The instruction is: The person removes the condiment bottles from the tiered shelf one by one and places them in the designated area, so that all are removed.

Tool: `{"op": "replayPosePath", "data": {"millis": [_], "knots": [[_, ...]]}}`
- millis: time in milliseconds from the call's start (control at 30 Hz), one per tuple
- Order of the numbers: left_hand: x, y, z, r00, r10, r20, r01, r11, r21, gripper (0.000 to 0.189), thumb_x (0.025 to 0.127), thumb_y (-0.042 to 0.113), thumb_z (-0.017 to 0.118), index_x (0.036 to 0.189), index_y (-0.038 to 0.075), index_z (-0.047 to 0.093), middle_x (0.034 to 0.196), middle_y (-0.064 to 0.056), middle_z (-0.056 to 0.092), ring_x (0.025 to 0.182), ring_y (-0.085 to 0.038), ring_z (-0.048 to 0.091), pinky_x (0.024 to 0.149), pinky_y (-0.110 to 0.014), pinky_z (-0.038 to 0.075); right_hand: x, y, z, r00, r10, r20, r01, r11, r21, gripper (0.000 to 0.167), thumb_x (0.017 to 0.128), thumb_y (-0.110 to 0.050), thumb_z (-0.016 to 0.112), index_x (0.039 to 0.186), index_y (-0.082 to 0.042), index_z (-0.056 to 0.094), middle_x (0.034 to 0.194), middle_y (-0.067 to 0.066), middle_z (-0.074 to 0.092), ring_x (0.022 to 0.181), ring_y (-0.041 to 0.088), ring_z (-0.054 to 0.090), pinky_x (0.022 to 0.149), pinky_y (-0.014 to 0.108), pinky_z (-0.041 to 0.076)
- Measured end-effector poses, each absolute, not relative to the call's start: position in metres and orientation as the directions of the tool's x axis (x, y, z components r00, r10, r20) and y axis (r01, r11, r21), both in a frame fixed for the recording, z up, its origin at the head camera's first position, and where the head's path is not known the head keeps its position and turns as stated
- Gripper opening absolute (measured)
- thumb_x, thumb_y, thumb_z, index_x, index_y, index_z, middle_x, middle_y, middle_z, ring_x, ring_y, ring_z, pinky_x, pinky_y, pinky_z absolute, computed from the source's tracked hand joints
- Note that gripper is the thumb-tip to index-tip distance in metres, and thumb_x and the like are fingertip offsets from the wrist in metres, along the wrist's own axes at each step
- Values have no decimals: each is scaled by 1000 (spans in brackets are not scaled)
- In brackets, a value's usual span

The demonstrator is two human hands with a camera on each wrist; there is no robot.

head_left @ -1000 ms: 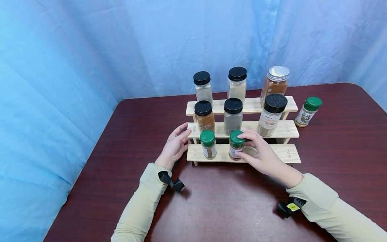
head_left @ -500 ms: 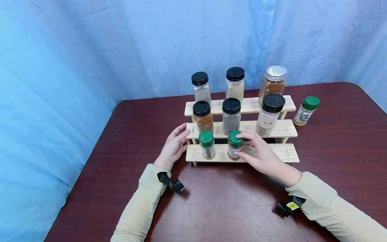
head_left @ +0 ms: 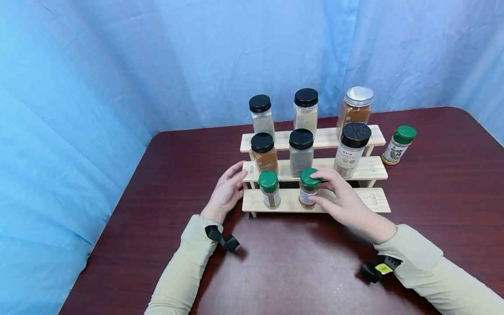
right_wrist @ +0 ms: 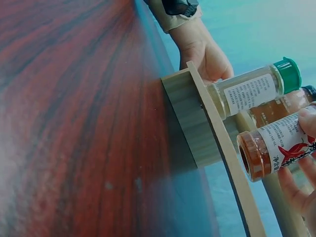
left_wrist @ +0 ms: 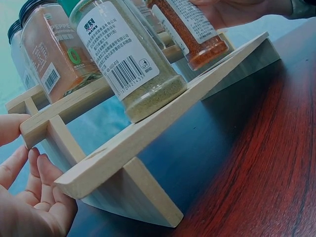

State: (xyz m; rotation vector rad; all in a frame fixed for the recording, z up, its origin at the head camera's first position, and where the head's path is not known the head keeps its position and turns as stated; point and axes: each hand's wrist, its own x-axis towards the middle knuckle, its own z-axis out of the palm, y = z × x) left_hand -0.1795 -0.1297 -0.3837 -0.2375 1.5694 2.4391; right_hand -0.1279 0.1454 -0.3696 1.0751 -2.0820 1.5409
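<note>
My right hand [head_left: 342, 199] pinches a small green-capped spice jar [right_wrist: 274, 145] of red powder between thumb and fingers. That jar stands over the lowest step of a three-tier wooden rack [head_left: 287, 202]; whether its base touches the wood I cannot tell. My left hand [head_left: 226, 192] grips the left end of the middle step, its thumb on top and fingers below in the left wrist view. A second green-capped jar [left_wrist: 131, 69], holding greenish powder, stands upright on the lowest step, left of the held one.
On the middle step stand a black-lidded orange-brown jar [head_left: 265, 159], a grey one [head_left: 302, 157] and a white-labelled one [head_left: 348, 157]. Three taller jars, including a silver-lidded one [head_left: 355, 113], occupy the top step. Another green-capped jar [head_left: 395, 151] stands on the table right of the rack.
My right hand has shifted slightly right and up, together with the jar of red powder. The left hand keeps its grip on the rack.
</note>
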Motion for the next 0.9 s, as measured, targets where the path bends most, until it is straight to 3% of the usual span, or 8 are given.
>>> {"op": "replayPosePath", "data": {"millis": [300,633,900], "knots": [[-180,-129,-383,-962,111,-250,-274,-401,874,46,98,5,46,142,5,35,87,7,61,59,-2,50,57,-17,40,-126,149,-366,-641,-386,663,-749,127,-651,61,63,32,63,117,7,45,120,6,49,114,-2,48,90,11,44],[-178,-131,-384,-961,110,-254,-277,-393,877,46,98,4,46,143,5,35,85,8,62,60,-3,50,58,-17,40,-122,162,-361,-641,-398,656,-753,161,-638,62,62,32,63,117,11,43,120,-10,45,110,-1,49,89,10,44],[-179,-130,-381,-960,120,-255,-281,-386,878,43,98,4,46,140,6,37,86,8,62,63,-2,53,60,-17,40,-119,184,-357,-654,-400,643,-748,213,-628,55,72,22,67,120,12,41,125,-10,44,111,-1,49,90,8,43]]}}
